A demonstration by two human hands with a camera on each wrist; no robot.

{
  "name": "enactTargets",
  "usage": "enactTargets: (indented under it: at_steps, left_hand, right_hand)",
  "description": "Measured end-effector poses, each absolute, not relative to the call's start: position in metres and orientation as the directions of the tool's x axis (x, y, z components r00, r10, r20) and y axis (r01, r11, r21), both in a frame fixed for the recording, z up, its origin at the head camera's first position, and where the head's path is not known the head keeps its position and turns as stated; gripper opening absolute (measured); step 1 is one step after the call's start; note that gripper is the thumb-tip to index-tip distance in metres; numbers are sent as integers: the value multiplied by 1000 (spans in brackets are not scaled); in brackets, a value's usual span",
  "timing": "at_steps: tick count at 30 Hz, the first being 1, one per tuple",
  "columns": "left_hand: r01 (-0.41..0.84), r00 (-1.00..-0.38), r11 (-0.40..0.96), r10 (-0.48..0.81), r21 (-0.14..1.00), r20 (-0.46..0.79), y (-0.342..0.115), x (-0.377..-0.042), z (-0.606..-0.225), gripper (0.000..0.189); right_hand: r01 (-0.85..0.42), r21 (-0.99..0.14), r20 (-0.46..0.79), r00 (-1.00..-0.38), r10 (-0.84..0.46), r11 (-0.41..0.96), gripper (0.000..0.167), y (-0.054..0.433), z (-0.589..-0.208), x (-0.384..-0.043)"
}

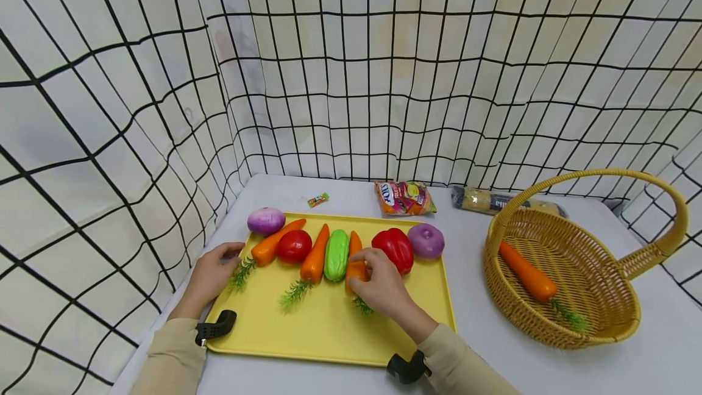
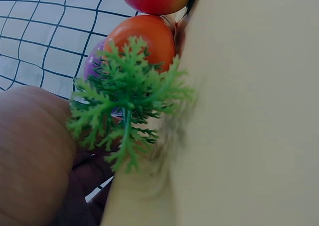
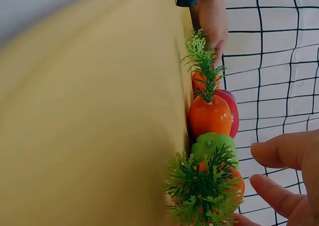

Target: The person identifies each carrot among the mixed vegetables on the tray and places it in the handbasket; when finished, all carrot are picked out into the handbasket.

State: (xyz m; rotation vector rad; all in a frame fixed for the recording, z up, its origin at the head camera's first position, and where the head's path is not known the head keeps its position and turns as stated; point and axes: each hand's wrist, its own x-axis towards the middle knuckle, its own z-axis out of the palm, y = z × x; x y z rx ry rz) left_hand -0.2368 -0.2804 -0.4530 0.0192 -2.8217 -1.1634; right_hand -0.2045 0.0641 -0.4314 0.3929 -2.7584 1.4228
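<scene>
On a yellow tray (image 1: 307,328) lies a row of toy vegetables. My right hand (image 1: 384,285) is over the rightmost tray carrot (image 1: 355,270), thumb and fingers spread around it; in the right wrist view a gap shows between the thumb and the carrot greens (image 3: 204,191). A light green cucumber (image 1: 336,255) and the middle carrot (image 1: 315,258) lie left of it. My left hand (image 1: 211,276) rests at the tray's left edge, loosely bent, beside the left carrot's greens (image 2: 129,101). Next to that carrot (image 1: 265,250) sits a round red fruit (image 1: 294,247).
A red pepper (image 1: 395,249) and purple onion (image 1: 426,241) sit at the tray's right, a purple vegetable (image 1: 265,221) at its back left corner. The wicker basket (image 1: 496,279) holds a carrot (image 1: 526,273). Behind lie a candy bag (image 1: 404,198), small wrapper (image 1: 318,200) and long packet (image 1: 477,200).
</scene>
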Motion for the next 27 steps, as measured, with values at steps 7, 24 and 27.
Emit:
enactTargets:
  at_steps: [7,24,27]
  left_hand:
    - [28,-996,709,-43,704,82,-282,-239,-455,37]
    - [21,-996,712,-47,702,77,-281,-239,-456,38]
    - [24,-996,712,-45,701,80,-281,-239,-456,38]
  right_hand:
    - [-193,-804,51,-965,-258,562,38,65,-437,-203]
    - [-181,-772,63,-976,-209,610,25,70,-438,-189]
    - [-193,-770,97,-977,-187,608,24,73,-437,-186]
